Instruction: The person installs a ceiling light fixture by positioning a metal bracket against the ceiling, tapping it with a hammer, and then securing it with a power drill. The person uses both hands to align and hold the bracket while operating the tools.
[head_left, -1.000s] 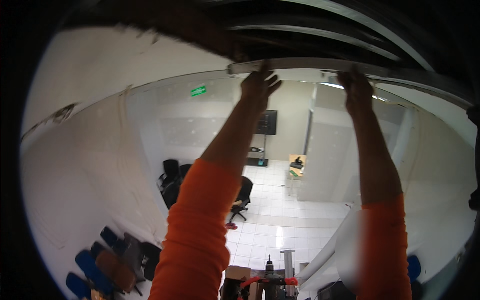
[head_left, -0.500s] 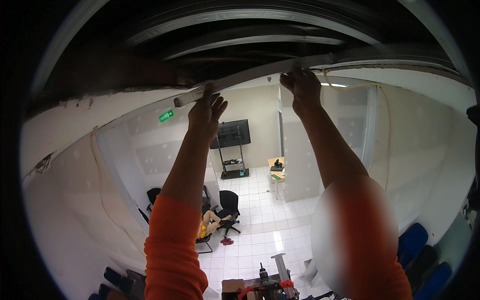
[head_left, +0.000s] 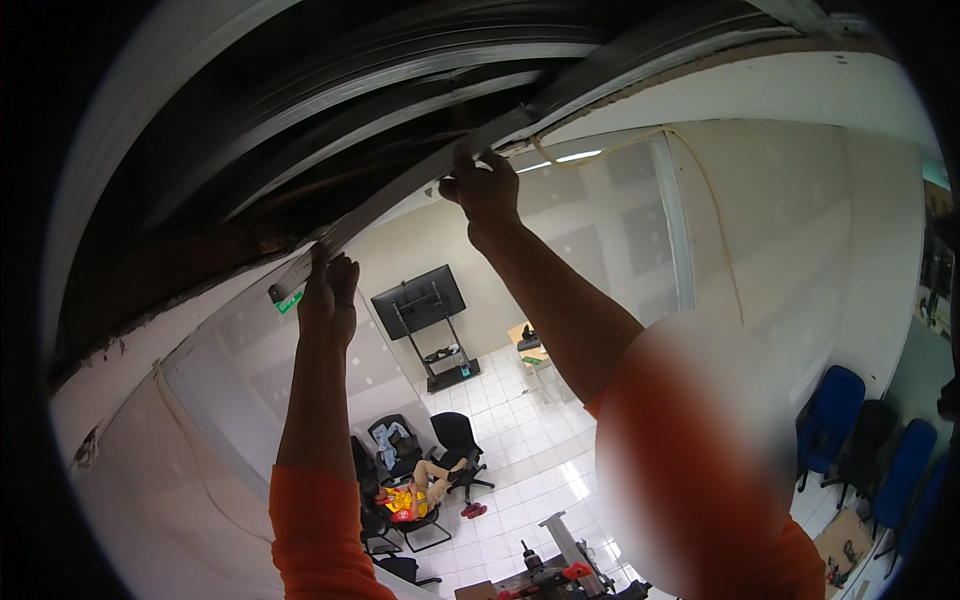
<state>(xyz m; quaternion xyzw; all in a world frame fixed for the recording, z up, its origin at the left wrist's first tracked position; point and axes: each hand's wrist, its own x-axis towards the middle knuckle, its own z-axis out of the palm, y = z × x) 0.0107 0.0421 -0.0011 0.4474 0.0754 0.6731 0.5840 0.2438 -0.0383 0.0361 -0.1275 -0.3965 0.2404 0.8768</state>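
Overhead, a grey metal channel (head_left: 392, 198) runs slantwise along the edge of the ceiling opening, its near left end low and its far end up by the frame. My left hand (head_left: 328, 298) grips it close to the left end, fingers and thumb against its lower side. Farther along, my right hand (head_left: 488, 198) holds the same channel from below, fingertips partly hidden behind it. Both arms are raised in orange sleeves. Behind the channel, metal ceiling bars (head_left: 400, 98) cross the dark opening.
Below, a drill (head_left: 532, 556) stands on a cluttered work surface beside a metal post. A person in yellow and red (head_left: 405, 500) sits among black chairs (head_left: 458, 440). A screen on a stand (head_left: 420, 302) stands farther back. Blue chairs (head_left: 832, 410) line the right. A cable (head_left: 705, 170) hangs from the ceiling edge.
The view has tilted and turned, so the channel and both hands appear farther left, with the channel sloping more steeply. Both hands keep their hold; more of the seated person now shows.
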